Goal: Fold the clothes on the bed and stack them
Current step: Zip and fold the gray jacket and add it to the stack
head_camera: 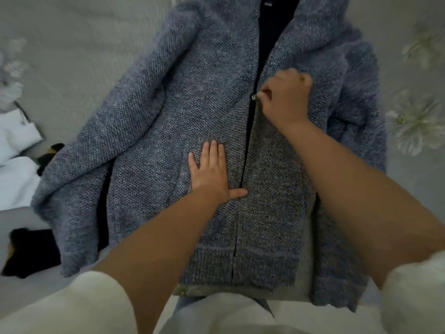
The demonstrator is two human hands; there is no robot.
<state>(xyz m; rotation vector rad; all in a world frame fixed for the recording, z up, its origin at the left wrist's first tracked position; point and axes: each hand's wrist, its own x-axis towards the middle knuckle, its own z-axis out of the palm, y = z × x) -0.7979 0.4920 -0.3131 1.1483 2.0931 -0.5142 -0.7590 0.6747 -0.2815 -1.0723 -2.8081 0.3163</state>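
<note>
A blue-grey knitted zip jacket (168,131) lies front up on the bed, its hood pointing away from me and its sleeves spread to both sides. The zip is closed up to about chest height, and a dark lining shows in the open part above. My left hand (212,172) lies flat on the jacket's left front panel, fingers straight, thumb reaching toward the zip line. My right hand (284,100) is curled and pinches the small metal zipper pull (254,97) at the top of the closed stretch.
The grey bedspread (72,56) has pale flower prints at the right (416,119). White folded fabric (16,165) lies at the left edge, with a dark garment (31,251) below it and another dark piece (49,154) beside the left sleeve.
</note>
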